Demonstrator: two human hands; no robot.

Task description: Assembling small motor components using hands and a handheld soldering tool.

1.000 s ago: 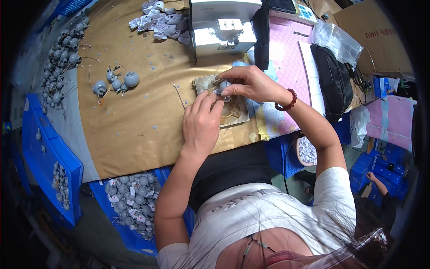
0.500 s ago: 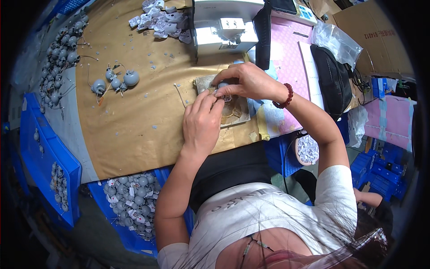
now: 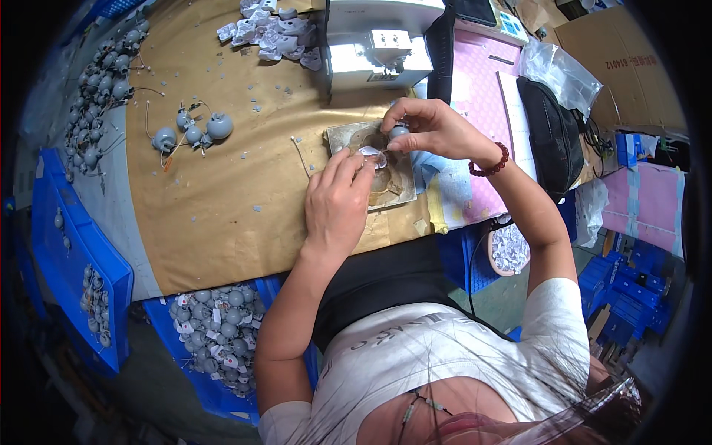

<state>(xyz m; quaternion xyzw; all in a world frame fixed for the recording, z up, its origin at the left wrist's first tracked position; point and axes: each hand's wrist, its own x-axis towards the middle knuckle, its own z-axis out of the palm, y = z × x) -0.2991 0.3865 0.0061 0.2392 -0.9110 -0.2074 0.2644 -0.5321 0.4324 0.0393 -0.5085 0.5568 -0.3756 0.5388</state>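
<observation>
My right hand [image 3: 441, 133] pinches a small grey ball-shaped part [image 3: 399, 131] between thumb and fingers, over the far right part of a square plate [image 3: 404, 191]. The fingers of my left hand [image 3: 335, 204] are closed on a small white plastic part [image 3: 373, 156] above the plate's middle. Round recesses and brownish stains mark the plate. The white part and the grey ball are apart, though whether a thin wire links them is too small to tell.
Grey balls with wires [image 3: 219, 126] lie on the brown-covered table [image 3: 222, 222], and many more line its left edge. White plastic pieces [image 3: 278, 35] are heaped at the back beside a white box-like device [image 3: 380, 63]. Blue bins [image 3: 196, 378] hold grey parts below.
My right hand has moved right, away from my left fingers, carrying the grey ball. The white part at my left fingertips now shows more fully; my left hand has barely moved.
</observation>
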